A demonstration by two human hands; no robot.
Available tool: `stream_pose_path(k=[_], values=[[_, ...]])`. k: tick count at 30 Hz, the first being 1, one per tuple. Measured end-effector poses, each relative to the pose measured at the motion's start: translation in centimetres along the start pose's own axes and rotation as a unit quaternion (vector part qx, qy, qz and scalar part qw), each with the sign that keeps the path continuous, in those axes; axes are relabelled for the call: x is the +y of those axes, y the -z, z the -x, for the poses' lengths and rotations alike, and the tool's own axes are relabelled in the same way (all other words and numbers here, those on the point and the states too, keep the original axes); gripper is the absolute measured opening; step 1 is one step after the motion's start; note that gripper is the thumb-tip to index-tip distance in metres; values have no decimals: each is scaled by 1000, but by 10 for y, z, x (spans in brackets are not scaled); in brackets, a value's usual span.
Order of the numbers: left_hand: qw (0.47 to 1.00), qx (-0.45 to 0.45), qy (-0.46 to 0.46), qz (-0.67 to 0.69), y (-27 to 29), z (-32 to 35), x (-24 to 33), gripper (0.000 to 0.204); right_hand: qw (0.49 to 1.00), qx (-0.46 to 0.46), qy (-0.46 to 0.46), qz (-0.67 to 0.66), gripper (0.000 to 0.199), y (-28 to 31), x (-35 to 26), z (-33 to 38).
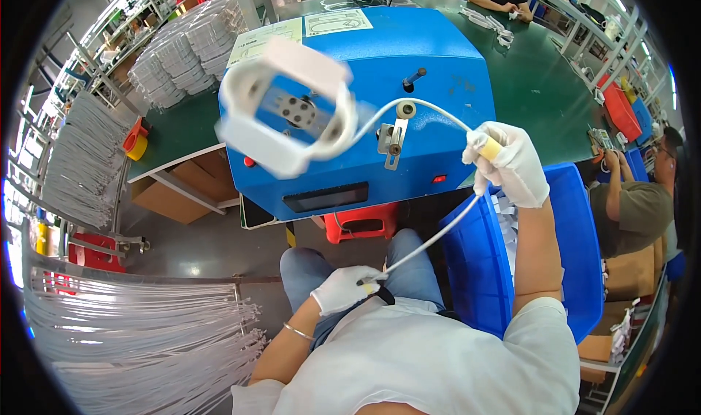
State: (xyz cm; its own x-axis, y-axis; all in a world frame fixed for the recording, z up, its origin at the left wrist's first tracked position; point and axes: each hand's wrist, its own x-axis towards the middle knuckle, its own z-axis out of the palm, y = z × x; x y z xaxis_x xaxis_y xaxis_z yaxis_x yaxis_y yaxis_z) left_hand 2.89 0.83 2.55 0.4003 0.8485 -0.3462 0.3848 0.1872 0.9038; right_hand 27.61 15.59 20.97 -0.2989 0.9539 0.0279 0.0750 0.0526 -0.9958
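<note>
A white cable (420, 248) runs from my lap up to a blue tabletop machine (431, 57). My right hand (507, 159), in a white glove with a yellowish finger patch, is closed around the cable to the right of the machine's front. From there the cable arcs over a small guide roller (406, 110) to a white, motion-blurred frame (259, 145) on the machine's face. Low over my lap, my gloved left hand (347, 289) pinches the same cable near its lower stretch. The cable's end is hidden there.
A blue bin (475, 254) holding white pieces stands beneath my right arm. Many white cables (139, 342) hang over a rack at my left. A red stool (361, 223) sits under the machine. Coiled white bundles (193, 50) are stacked at back left. Other people work across and at right.
</note>
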Motion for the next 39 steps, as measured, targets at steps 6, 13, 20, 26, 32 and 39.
stream_pose_path(k=[6,13,20,26,32,39], values=[[992,-43,-108,-48,21,-18,63,31,1000,-12,10,2,31,-15,-11,-2],[943,40,-251,-215,112,38,164,31,858,75,388,328,7,-28,-17,-22],[870,319,-253,-279,190,63,262,21,702,141,506,481,9,-14,-53,-100],[818,177,-404,-371,237,-13,279,22,601,44,623,499,12,-80,-86,-188],[878,175,-249,-371,255,6,266,22,746,47,551,369,28,-107,-85,-162],[841,261,-197,-430,245,62,237,17,620,-19,619,481,17,-112,-91,-73]])
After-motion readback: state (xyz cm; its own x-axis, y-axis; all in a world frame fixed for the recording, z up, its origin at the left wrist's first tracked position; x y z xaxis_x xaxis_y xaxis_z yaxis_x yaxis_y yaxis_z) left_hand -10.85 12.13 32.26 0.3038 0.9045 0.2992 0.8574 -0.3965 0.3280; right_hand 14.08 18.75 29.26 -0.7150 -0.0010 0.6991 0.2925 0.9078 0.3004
